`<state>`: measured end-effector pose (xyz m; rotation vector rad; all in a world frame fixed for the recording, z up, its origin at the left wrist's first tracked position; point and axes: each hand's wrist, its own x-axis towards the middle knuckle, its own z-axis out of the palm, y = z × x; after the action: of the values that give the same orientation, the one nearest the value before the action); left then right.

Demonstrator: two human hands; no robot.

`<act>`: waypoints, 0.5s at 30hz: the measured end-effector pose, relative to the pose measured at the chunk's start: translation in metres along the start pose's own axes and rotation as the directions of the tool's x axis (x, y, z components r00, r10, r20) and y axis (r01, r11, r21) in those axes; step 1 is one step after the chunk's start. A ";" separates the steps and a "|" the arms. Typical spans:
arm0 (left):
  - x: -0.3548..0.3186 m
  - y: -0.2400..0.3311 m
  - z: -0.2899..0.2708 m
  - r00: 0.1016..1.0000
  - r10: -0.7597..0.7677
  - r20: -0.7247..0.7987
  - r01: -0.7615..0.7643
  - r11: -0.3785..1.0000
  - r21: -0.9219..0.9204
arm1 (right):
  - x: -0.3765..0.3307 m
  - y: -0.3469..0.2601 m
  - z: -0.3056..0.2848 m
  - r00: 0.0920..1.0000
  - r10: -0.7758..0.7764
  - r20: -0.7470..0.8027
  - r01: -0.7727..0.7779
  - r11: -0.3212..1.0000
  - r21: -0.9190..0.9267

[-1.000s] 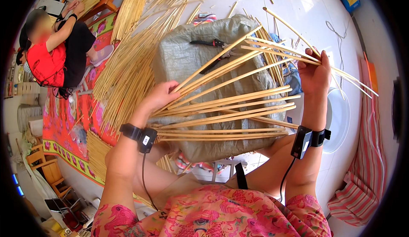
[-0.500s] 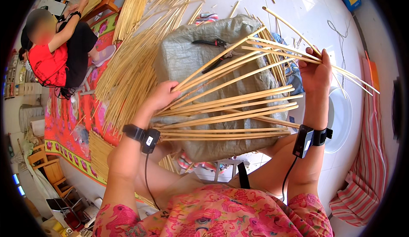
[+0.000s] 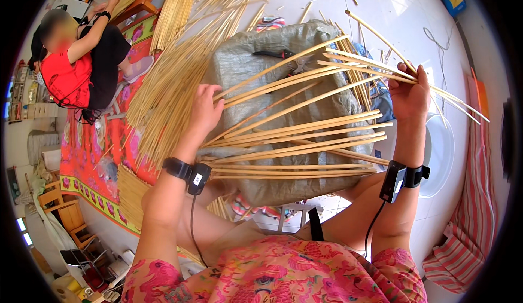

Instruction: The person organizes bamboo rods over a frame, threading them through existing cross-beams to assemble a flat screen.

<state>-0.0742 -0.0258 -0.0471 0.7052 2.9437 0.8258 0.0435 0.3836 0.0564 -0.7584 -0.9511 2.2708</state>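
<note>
Several thin pale wooden sticks [image 3: 305, 123] lie fanned across a grey-green woven plastic sheet [image 3: 239, 58] over my knees. My left hand [image 3: 205, 109] is closed at the left ends of the upper sticks, thumb and fingers pinching them. My right hand [image 3: 409, 92], raised at the right, is wrapped round a small bunch of sticks [image 3: 376, 67] whose ends stick out on both sides. Hand shears [image 3: 275, 53] with dark and red handles lie on the sheet beyond the sticks, partly covered by them.
A large spread of sticks [image 3: 174, 80] covers the floor at the left, beside a red flowered mat [image 3: 87, 145]. A person in red [image 3: 65, 80] sits far left. A translucent tub [image 3: 439, 156] stands at the right, near a striped cloth [image 3: 463, 237].
My left hand has moved away from me along the left stick ends, and its fingers have shifted. More sticks now cross the shears. My right hand keeps its bunch.
</note>
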 end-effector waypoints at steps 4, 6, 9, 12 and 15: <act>-0.009 0.018 0.000 0.993 0.044 0.112 -0.043 0.999 -0.011 | 0.000 0.000 0.001 1.000 0.001 -0.003 -0.001 1.000 -0.005; -0.018 0.027 0.006 0.981 0.084 0.174 -0.088 0.996 0.017 | 0.002 0.001 -0.001 1.000 0.005 -0.001 -0.005 1.000 -0.011; -0.025 0.038 0.006 0.969 0.021 0.248 -0.046 0.994 0.094 | 0.003 0.001 -0.003 1.000 0.007 0.008 -0.007 1.000 -0.003; -0.025 0.030 0.006 0.966 0.044 0.254 -0.065 0.995 0.075 | 0.002 0.002 -0.001 1.000 0.005 0.008 -0.005 1.000 -0.013; -0.020 0.023 0.007 0.986 0.018 0.168 -0.031 0.996 0.078 | 0.002 0.003 -0.002 0.999 0.010 0.039 -0.010 1.000 -0.002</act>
<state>-0.0459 -0.0138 -0.0440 0.7758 2.8362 0.6184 0.0424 0.3843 0.0520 -0.7242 -0.9693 2.3011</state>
